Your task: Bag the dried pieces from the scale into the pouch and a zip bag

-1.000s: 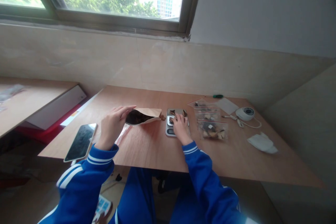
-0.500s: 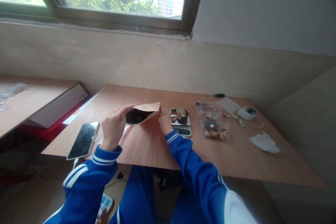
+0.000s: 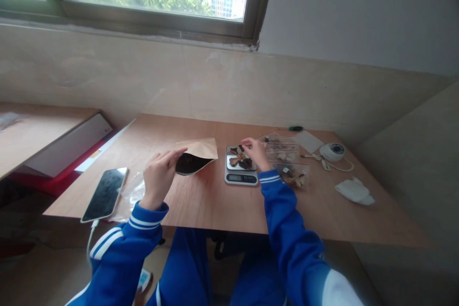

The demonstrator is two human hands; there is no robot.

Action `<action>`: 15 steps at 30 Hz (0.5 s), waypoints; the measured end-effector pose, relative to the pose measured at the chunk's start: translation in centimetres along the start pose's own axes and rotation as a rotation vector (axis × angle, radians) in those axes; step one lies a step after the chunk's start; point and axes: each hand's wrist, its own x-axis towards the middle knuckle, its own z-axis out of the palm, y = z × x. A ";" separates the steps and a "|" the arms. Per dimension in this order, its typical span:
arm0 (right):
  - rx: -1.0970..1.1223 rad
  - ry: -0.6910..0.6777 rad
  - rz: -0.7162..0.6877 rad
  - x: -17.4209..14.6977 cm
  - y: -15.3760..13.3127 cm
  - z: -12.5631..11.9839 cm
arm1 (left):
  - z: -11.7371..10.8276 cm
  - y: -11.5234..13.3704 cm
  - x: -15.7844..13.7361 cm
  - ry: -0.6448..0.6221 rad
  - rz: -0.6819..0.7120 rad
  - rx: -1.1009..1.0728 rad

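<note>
Hovering right hand (image 3: 257,152) over scale (image 3: 241,167), table edge (image 3: 215,224) near.

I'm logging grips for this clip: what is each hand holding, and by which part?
The left hand holds the brown paper bag by the near edge of its open mouth. The right hand is over the scale; whether its fingers pinch a piece cannot be told.

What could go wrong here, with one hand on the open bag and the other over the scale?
1. The brown paper bag lies on its side, mouth held open by the left hand; dark contents could slide out onto the table.
2. The right hand hovers over the pieces on the scale; touching the platform could skew the reading.
3. The phone sits at the table's near edge, cable hanging off; a snag might pull it down.
</note>
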 end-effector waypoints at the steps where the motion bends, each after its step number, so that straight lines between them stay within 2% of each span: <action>1: -0.046 0.002 0.003 0.5 0.6 0.3 | 0.1 0.0 -0.1 -0.004 0.003 -0.002; 4: -0.132 -0.014 -0.016 1.0 1.6 1.3 | 0.2 0.0 -0.2 -0.023 0.006 -0.010; 7: -0.102 0.027 -0.007 -0.1 2.2 1.4 | 0.1 -0.2 -0.4 -0.043 -0.004 -0.034; 12: 0.138 0.233 -0.015 -4.9 3.8 0.4 | 0.4 -0.7 -1.1 -0.043 -0.044 -0.054; 15: 0.241 0.305 0.010 -8.6 5.5 0.8 | 0.8 -0.8 -1.5 -0.039 -0.058 -0.084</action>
